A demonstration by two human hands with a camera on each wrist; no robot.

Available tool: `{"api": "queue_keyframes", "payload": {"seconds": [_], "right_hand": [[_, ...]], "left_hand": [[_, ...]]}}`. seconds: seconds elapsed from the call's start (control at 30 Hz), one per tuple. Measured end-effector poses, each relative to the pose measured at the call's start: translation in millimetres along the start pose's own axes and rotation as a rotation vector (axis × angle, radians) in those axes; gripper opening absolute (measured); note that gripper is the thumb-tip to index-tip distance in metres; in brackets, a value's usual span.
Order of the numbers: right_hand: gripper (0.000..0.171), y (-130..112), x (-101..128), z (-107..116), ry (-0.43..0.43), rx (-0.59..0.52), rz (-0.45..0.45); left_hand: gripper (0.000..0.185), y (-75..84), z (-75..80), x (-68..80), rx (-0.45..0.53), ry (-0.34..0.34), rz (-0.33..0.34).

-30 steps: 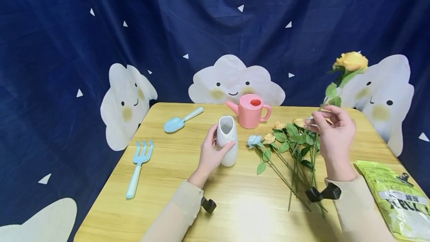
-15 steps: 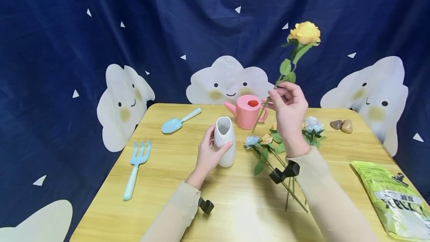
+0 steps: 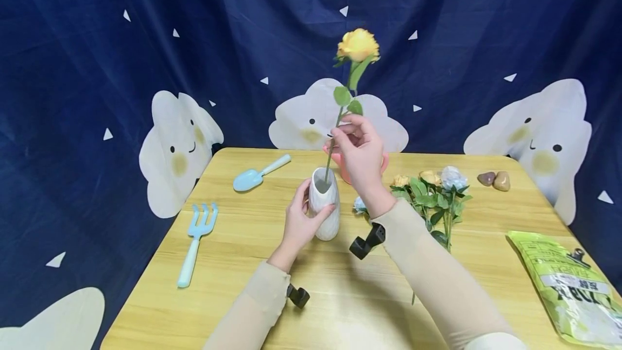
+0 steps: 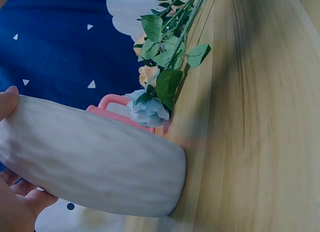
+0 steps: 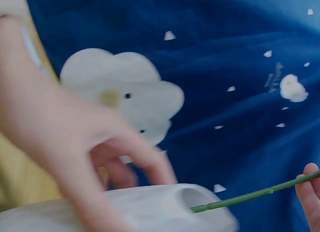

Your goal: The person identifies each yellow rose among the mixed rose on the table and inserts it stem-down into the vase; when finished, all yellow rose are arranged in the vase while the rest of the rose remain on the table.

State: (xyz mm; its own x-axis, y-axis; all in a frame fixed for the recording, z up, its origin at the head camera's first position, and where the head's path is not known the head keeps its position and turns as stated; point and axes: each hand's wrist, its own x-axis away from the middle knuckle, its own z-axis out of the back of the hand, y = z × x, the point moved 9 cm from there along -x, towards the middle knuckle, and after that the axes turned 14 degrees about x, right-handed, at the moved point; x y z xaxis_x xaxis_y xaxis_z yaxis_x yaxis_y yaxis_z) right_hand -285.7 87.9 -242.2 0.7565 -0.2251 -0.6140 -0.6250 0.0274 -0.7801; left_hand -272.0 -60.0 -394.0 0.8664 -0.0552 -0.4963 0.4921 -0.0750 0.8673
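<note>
Across the tabletop [image 3: 155, 317]: white vase at the centre, a heap of cut roses [image 3: 427, 200] lying to the right, a pink watering can [image 3: 386, 163] partly hidden behind the right hand.
Yellow rose [image 3: 342, 96]: held in the air over the white vase, bloom [image 3: 358, 46] uppermost; its long axis is steep, leaning so that the bloom sits a little right of the stem's lower end.
White vase [image 3: 326, 199]: about upright, below and slightly left of the right hand; its long axis runs roughly in line with the stem.
Right hand [image 3: 362, 150]: pinches the stem below the leaves, above and right of the vase; the nearer of the two to the mouth.
Left hand [image 3: 302, 223]: grips the vase's body from the left, thumb across the front.
Vase mouth [image 3: 319, 180]: slanted, facing up toward the rose.
Stem [image 5: 250, 195]: its lower end appears just within the mouth; how deep, I cannot tell. This meeting of stem and mouth looks like the relation that matters most.
</note>
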Motion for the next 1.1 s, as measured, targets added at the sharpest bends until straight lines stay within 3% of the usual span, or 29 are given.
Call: {"api": "queue_keyframes", "payload": {"seconds": [0.17,0.37,0.63,0.87,1.1], "right_hand": [[0.02,25.9,15.1,-13.2,-0.135,0.136,-0.074],[0.017,34.8,24.3,-13.5,-0.235,0.362,-0.047],[0.009,43.3,32.4,-17.1,-0.398,0.48,-0.062],[0.011,48.4,40.8,8.4,-0.431,0.527,-0.103],[0.015,58.3,45.5,46.6,-0.429,0.572,-0.192]], "left_hand": [[0.07,-3.2,0.0,-0.8,0.004,-0.001,0.009],[0.072,-6.4,-0.2,-1.8,-0.007,0.01,0.018],[0.068,-1.9,1.4,-1.8,-0.01,0.018,-0.009],[0.058,-0.2,0.0,0.1,-0.049,0.008,-0.047],[0.061,1.9,0.6,0.2,-0.07,0.003,-0.05]]}}
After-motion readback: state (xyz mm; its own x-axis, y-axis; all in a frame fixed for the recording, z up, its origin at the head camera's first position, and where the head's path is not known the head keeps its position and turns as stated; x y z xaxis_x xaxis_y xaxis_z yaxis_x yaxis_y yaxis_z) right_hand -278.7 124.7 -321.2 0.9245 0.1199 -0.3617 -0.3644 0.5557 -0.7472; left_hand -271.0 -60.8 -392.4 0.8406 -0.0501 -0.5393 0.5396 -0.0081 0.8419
